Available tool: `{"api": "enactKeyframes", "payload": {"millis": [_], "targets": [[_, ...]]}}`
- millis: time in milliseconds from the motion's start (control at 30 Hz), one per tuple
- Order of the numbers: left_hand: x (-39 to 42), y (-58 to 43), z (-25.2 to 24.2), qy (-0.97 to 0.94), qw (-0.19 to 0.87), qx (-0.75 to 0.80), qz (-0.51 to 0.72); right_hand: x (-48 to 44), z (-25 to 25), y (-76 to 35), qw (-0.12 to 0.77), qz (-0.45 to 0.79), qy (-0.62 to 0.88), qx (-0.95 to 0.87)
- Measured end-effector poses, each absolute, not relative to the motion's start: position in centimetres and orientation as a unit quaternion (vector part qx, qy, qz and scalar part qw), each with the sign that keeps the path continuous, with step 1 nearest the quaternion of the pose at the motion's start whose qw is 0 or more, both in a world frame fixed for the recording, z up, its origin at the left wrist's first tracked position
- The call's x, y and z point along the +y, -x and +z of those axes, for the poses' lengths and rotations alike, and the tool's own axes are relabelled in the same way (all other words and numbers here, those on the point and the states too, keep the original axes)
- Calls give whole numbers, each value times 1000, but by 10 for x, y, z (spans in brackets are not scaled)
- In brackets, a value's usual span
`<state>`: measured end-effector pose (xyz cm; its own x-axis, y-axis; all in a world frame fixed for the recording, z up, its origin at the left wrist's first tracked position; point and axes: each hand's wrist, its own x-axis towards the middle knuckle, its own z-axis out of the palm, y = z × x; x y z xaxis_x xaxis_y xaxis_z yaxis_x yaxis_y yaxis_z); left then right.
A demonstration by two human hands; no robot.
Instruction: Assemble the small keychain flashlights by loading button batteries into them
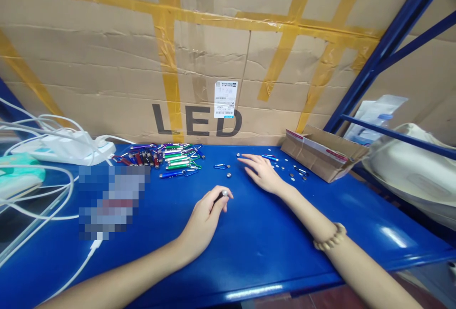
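My left hand [206, 211] is closed around a small dark tube with a round silver end [224, 193], held above the blue table; the fingers hide most of it. My right hand [262, 173] stretches forward over the table, fingers extended and apart. Its fingertips are beside a small silver button cell [238, 155]. A second button cell [228, 175] lies between the hands, near a blue carabiner clip [221, 166]. Beyond the right hand lies a blue tube [270, 157], with several loose button cells [292, 175] and a dark clip [301, 171] to the right.
Several mini flashlights with carabiners [178, 163] are piled at the back left. Near them are a blurred-out object [117, 202], white cables and a power strip [60, 147]. An open cardboard box [317, 157] stands back right, by a blue metal frame [377, 64]. A large LED carton [124, 71] closes off the back.
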<state>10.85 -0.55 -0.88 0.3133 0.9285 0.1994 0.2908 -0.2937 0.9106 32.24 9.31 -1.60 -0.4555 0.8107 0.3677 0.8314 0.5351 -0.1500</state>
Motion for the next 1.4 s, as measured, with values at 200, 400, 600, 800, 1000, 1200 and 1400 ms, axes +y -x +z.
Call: {"api": "enactKeyframes", "payload": {"millis": [200, 400, 600, 800, 1000, 1200, 1400], "targets": [[-7, -109, -5, -734, 392, 400, 384, 92, -21, -295, 159, -53, 426, -889], [-9, -107, -7, -741, 388, 377, 398, 98, -20, -304, 222, 1, 447, -867], [-13, -105, -13, -783, 352, 310, 409, 100, -21, -306, 263, 58, 443, -855], [-10, -108, -12, -754, 363, 350, 421, 81, -8, -299, 365, 122, 441, -811], [-4, -111, -14, -692, 438, 411, 400, 35, 15, -275, 493, 207, 318, -783], [-2, -110, -14, -695, 424, 424, 397, 28, 13, -270, 458, 152, 222, -847], [-2, -109, -16, -690, 422, 438, 393, 31, 12, -277, 420, 60, 182, -887]]}}
